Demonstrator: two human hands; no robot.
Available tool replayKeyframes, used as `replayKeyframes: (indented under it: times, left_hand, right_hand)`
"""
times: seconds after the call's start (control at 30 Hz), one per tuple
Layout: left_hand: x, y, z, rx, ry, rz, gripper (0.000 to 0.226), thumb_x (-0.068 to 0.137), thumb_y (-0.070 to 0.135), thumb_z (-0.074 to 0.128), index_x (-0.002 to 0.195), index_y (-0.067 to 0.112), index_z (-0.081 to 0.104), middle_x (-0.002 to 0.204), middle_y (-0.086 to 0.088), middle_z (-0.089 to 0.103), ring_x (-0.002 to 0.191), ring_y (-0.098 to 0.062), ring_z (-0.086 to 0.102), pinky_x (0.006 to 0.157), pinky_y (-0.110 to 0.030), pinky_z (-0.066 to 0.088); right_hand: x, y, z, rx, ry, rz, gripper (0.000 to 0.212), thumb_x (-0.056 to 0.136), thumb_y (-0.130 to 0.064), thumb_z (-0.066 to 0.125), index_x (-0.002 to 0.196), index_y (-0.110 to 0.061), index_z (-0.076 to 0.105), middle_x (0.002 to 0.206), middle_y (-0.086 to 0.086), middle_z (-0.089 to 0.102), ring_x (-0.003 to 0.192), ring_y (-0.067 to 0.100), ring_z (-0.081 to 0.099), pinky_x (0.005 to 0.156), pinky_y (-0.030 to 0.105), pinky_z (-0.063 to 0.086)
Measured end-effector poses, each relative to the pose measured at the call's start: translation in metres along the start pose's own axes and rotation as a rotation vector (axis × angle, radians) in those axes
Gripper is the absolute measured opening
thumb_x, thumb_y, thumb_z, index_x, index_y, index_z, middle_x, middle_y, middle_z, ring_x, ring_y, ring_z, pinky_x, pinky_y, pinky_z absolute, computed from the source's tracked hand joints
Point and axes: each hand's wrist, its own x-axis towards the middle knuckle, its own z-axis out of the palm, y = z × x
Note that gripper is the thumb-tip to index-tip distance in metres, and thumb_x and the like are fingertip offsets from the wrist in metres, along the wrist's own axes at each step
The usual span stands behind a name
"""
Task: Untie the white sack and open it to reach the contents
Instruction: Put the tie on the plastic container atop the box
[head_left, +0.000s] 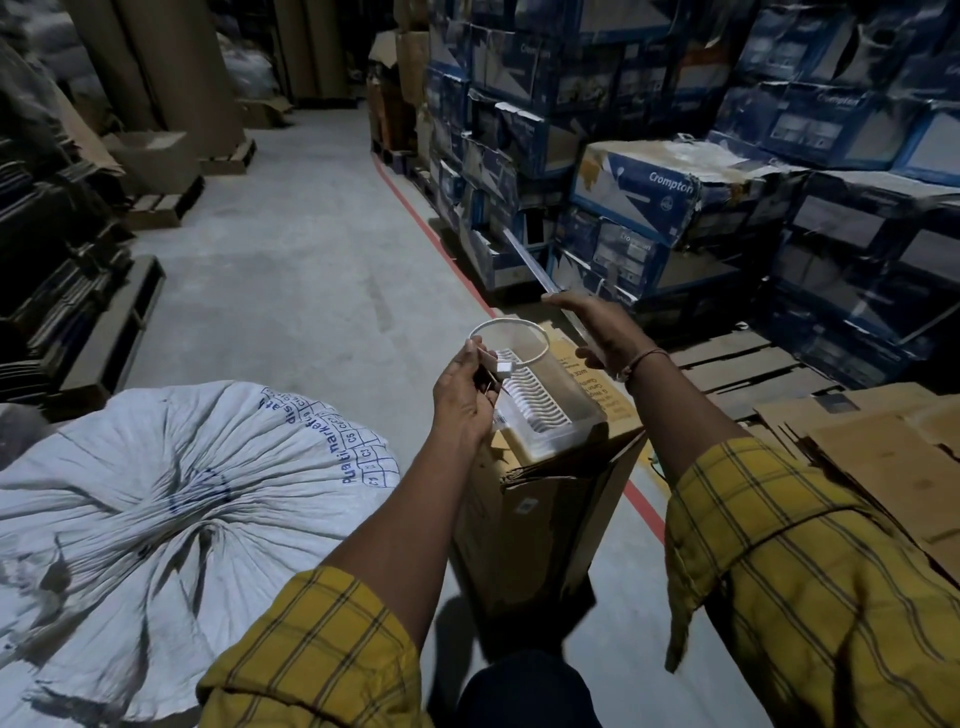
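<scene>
The white woven sack (156, 493) with blue print lies at lower left. Its mouth (208, 530) is still gathered into a twisted pucker, and I see no tie around it. My left hand (462, 400) is raised to the right of the sack and pinches a looped white cable tie (511, 325) at its lock head. My right hand (597, 327) is stretched out further right, beyond the loop, fingers spread, with nothing clearly in it. Both hands are clear of the sack.
Under my hands stands a tall cardboard box (545, 519) with a clear plastic tray (550, 410) of white ribbed parts on top. Flattened cardboard (857, 457) lies on the right. Stacked blue boxes (675, 197) line the right behind a red floor line (415, 213). Bare concrete aisle (291, 260) runs ahead.
</scene>
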Motion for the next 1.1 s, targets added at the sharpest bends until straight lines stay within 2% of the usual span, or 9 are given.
replayKeyframes:
  times: [0.07,0.13,0.3,0.47,0.57,0.67,0.77,0.93,1.1]
  left_hand:
    - [0.006,0.001,0.004,0.210,-0.026,0.058,0.023,0.092,0.018,0.076,0.110,0.004,0.077,0.091,-0.010,0.079,0.083,-0.022,0.074,0.091,-0.043,0.062]
    - [0.011,0.002,0.008,0.462,-0.040,0.132,0.024,0.089,0.026,0.081,0.107,0.011,0.080,0.101,-0.009,0.080,0.089,-0.022,0.070,0.089,-0.041,0.062]
    - [0.019,0.006,0.021,0.829,-0.083,0.153,0.011,0.089,0.021,0.081,0.090,0.012,0.074,0.077,-0.008,0.071,0.062,-0.017,0.060,0.045,-0.016,0.042]
    - [0.027,0.013,0.017,1.009,-0.081,0.158,0.019,0.091,0.019,0.079,0.081,0.006,0.070,0.069,-0.017,0.072,0.069,-0.028,0.069,0.065,-0.035,0.055]
    - [0.031,0.016,0.015,1.102,0.006,0.228,0.022,0.088,0.020,0.082,0.081,0.002,0.072,0.070,-0.017,0.075,0.062,-0.025,0.075,0.074,-0.042,0.065]
    - [0.031,0.012,0.018,1.324,0.123,0.346,0.028,0.081,0.030,0.088,0.074,0.007,0.074,0.070,-0.012,0.077,0.064,-0.026,0.077,0.070,-0.042,0.066]
    - [0.025,0.006,0.022,1.504,0.196,0.439,0.032,0.079,0.039,0.088,0.084,0.009,0.077,0.087,-0.012,0.078,0.074,-0.028,0.074,0.064,-0.034,0.059]
    - [0.016,0.002,0.021,1.556,0.219,0.546,0.040,0.091,0.027,0.079,0.125,0.008,0.069,0.124,-0.015,0.069,0.105,-0.033,0.069,0.074,-0.029,0.046]
    - [0.019,-0.002,0.014,1.549,0.208,0.572,0.021,0.099,0.022,0.068,0.113,0.010,0.078,0.118,-0.011,0.071,0.096,-0.025,0.068,0.057,-0.018,0.033]
  right_hand:
    - [-0.003,-0.001,0.000,-0.006,-0.004,-0.031,0.049,0.084,-0.048,0.074,0.122,-0.018,0.071,0.102,-0.006,0.060,0.091,0.017,0.053,0.074,0.032,0.041]
    - [-0.001,0.002,0.001,-0.029,-0.015,-0.059,0.047,0.084,-0.047,0.074,0.122,-0.019,0.071,0.099,-0.011,0.058,0.092,0.012,0.052,0.075,0.032,0.042]
    - [0.005,0.018,0.006,-0.099,0.003,-0.115,0.064,0.065,-0.058,0.078,0.106,-0.009,0.077,0.116,0.012,0.072,0.112,0.027,0.063,0.103,0.050,0.049]
    - [0.019,0.040,0.009,-0.164,0.029,-0.067,0.081,0.046,-0.076,0.082,0.109,-0.025,0.079,0.119,-0.003,0.074,0.112,0.020,0.067,0.103,0.050,0.052]
    - [0.016,0.045,0.015,-0.200,0.002,-0.068,0.061,0.054,-0.068,0.079,0.094,-0.022,0.081,0.101,0.001,0.077,0.102,0.025,0.069,0.097,0.052,0.054]
    - [0.018,0.051,0.021,-0.182,-0.017,-0.045,0.067,0.056,-0.068,0.079,0.105,-0.022,0.080,0.110,0.001,0.076,0.107,0.025,0.068,0.098,0.048,0.055]
    - [0.019,0.054,0.025,-0.187,-0.018,-0.051,0.077,0.059,-0.069,0.079,0.121,-0.024,0.074,0.129,-0.003,0.071,0.116,0.021,0.065,0.104,0.048,0.051]
    - [0.009,0.054,0.024,-0.275,0.010,-0.049,0.087,0.066,-0.064,0.083,0.140,-0.025,0.062,0.154,0.003,0.052,0.137,0.025,0.050,0.114,0.045,0.042]
    - [0.013,0.066,0.033,-0.424,0.060,-0.059,0.108,0.043,-0.085,0.076,0.139,-0.036,0.061,0.154,0.005,0.049,0.139,0.030,0.048,0.117,0.051,0.039]
